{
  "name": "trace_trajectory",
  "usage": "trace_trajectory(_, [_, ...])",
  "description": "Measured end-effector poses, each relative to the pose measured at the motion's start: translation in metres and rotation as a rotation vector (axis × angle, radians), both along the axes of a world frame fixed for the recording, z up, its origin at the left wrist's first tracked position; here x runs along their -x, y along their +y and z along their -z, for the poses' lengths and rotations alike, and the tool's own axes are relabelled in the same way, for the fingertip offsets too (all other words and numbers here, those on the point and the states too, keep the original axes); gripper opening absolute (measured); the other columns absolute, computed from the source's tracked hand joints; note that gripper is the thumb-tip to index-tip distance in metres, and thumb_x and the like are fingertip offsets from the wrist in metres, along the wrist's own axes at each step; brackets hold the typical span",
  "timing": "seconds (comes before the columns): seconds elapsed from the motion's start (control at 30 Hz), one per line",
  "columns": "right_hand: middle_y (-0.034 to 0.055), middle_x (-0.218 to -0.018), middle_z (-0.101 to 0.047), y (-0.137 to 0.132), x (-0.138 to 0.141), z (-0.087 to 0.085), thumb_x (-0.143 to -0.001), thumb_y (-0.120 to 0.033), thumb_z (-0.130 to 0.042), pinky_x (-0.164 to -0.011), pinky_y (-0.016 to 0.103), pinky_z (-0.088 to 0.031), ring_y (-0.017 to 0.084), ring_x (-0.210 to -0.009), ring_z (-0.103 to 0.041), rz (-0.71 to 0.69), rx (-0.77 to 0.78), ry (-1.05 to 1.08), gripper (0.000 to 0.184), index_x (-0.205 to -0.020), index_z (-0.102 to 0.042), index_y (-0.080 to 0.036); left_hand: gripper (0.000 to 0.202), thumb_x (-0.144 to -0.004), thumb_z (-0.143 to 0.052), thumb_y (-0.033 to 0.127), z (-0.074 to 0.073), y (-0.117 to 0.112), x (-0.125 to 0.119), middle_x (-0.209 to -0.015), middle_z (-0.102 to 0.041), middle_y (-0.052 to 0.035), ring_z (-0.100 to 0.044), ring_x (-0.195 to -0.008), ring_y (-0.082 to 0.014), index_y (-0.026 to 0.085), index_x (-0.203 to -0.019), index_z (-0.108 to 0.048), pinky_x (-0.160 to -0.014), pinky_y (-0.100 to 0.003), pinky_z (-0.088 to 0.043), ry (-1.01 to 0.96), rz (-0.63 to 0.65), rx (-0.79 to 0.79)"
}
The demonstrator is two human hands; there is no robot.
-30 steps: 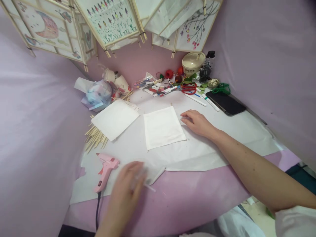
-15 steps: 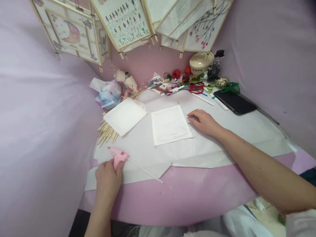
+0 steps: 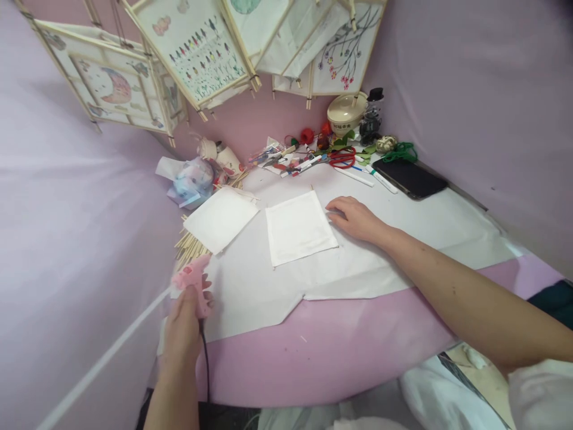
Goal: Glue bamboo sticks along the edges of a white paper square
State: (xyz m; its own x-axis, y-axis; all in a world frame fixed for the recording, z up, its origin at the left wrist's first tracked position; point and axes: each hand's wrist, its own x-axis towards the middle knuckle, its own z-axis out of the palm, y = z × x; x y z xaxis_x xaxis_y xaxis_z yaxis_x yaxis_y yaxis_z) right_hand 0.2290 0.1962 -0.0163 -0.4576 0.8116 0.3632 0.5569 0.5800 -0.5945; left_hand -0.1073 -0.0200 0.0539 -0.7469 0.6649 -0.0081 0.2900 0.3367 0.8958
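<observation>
The person's left hand (image 3: 181,322) grips a pink hot glue gun (image 3: 191,278) down and to the left of the white fabric square (image 3: 298,230). The fingers (image 3: 190,294) are wrapped closely around its handle, hiding part of the gun. The handle runs down into the hand, and a black cord (image 3: 206,364) drops from its base past the worktop's near edge. The barrel lies across the top of the hand on a slant, its long axis running from upper right to lower left. The nozzle end seems to point left and slightly down, though the pictures don't settle this. The gun is held above a bundle of bamboo sticks (image 3: 188,248).

The right hand (image 3: 353,219) rests on a white paper sheet (image 3: 250,298) to the right of the square. Its fingers (image 3: 335,207) are slightly curled and close together, holding nothing, with the tips just beside the square's right edge.

Left of the square lies a second white square (image 3: 219,218), set at a tilt. Beyond the square are red-handled scissors (image 3: 342,158), white marker pens (image 3: 358,177), and a black phone (image 3: 409,177). Painted paper panels on bamboo frames (image 3: 192,54) hang above it all, and the sheet lies on a pink worktop (image 3: 313,364).
</observation>
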Motion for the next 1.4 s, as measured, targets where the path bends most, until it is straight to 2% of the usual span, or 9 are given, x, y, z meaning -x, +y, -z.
trace_trajectory(0.07, [0.0098, -0.122, -0.067, -0.002, 0.001, -0.001, -0.090, -0.027, -0.048, -0.100, 0.045, -0.045, 0.027, -0.114, -0.058, -0.022, -0.023, -0.005, 0.031, -0.115, -0.066, -0.019, 0.041, -0.082, -0.061, 0.052, -0.004, 0.010, -0.019, -0.103, -0.064, -0.0033, -0.052, -0.065, -0.0094, 0.021, -0.109, -0.065, -0.059, -0.024, -0.049, -0.304, 0.073, -0.108])
trace_trajectory(0.13, [0.0104, -0.130, -0.064, -0.002, 0.002, -0.002, -0.091, -0.026, -0.048, -0.104, 0.045, -0.043, 0.027, -0.121, -0.056, -0.051, -0.045, -0.040, 0.034, -0.119, -0.065, -0.018, 0.042, -0.081, -0.065, 0.052, -0.007, 0.019, -0.041, -0.098, -0.062, -0.0025, -0.047, -0.059, -0.0068, 0.020, -0.108, -0.065, -0.052, -0.020, -0.044, -0.463, 0.183, -0.132])
trace_trajectory(0.2, [0.0107, -0.134, -0.062, -0.002, 0.003, -0.002, -0.092, -0.025, -0.046, -0.107, 0.044, -0.041, 0.026, -0.125, -0.054, -0.086, -0.063, -0.084, 0.036, -0.121, -0.065, -0.016, 0.040, -0.081, -0.066, 0.051, -0.006, 0.029, -0.064, -0.092, -0.062, -0.0028, -0.042, -0.056, -0.0055, 0.018, -0.104, -0.066, -0.048, -0.018, -0.038, -0.533, 0.334, -0.093])
trace_trajectory(0.3, [0.0091, -0.136, -0.061, 0.000, 0.004, 0.000, -0.095, -0.023, -0.041, -0.109, 0.043, -0.040, 0.024, -0.129, -0.052, -0.122, -0.077, -0.121, 0.037, -0.122, -0.066, -0.017, 0.045, -0.086, -0.058, 0.057, 0.000, 0.041, -0.096, -0.066, -0.055, 0.0003, -0.037, -0.051, -0.0057, 0.014, -0.095, -0.067, -0.046, -0.018, -0.031, -0.561, 0.570, 0.023])
trace_trajectory(0.37, [0.0081, -0.135, -0.062, 0.002, 0.004, 0.001, -0.095, -0.022, -0.040, -0.108, 0.043, -0.041, 0.024, -0.129, -0.052, -0.139, -0.087, -0.130, 0.037, -0.121, -0.067, -0.019, 0.049, -0.088, -0.055, 0.060, 0.005, 0.049, -0.112, -0.057, -0.050, 0.0023, -0.038, -0.050, -0.0066, 0.013, -0.095, -0.067, -0.047, -0.019, -0.031, -0.548, 0.650, 0.105])
trace_trajectory(0.57, [0.0114, -0.134, -0.062, 0.003, 0.005, 0.002, -0.094, -0.022, -0.046, -0.108, 0.047, -0.039, 0.028, -0.129, -0.052, -0.149, -0.089, -0.125, 0.033, -0.119, -0.068, -0.017, 0.054, -0.084, -0.056, 0.062, 0.014, 0.064, -0.136, -0.056, -0.057, -0.0003, -0.046, -0.048, -0.0091, 0.010, -0.091, -0.068, -0.048, -0.021, -0.034, -0.424, 0.633, 0.260])
trace_trajectory(0.87, [0.0094, -0.138, -0.060, 0.001, 0.005, 0.000, -0.094, -0.024, -0.047, -0.109, 0.048, -0.038, 0.028, -0.131, -0.050, -0.123, -0.017, -0.146, 0.034, -0.123, -0.065, -0.018, 0.054, -0.088, -0.049, 0.061, 0.035, 0.063, -0.132, -0.060, -0.062, -0.0034, -0.052, -0.046, -0.0107, 0.011, -0.081, -0.068, -0.046, -0.022, -0.035, -0.410, 0.709, 0.259])
trace_trajectory(1.4, [0.0083, -0.139, -0.059, 0.002, 0.004, 0.000, -0.094, -0.024, -0.047, -0.109, 0.047, -0.038, 0.027, -0.132, -0.049, -0.122, -0.018, -0.157, 0.034, -0.123, -0.064, -0.019, 0.051, -0.090, -0.046, 0.060, 0.031, 0.067, -0.137, -0.056, -0.059, -0.0012, -0.053, -0.045, -0.0110, 0.014, -0.075, -0.063, -0.047, -0.022, -0.039, -0.407, 0.721, 0.307])
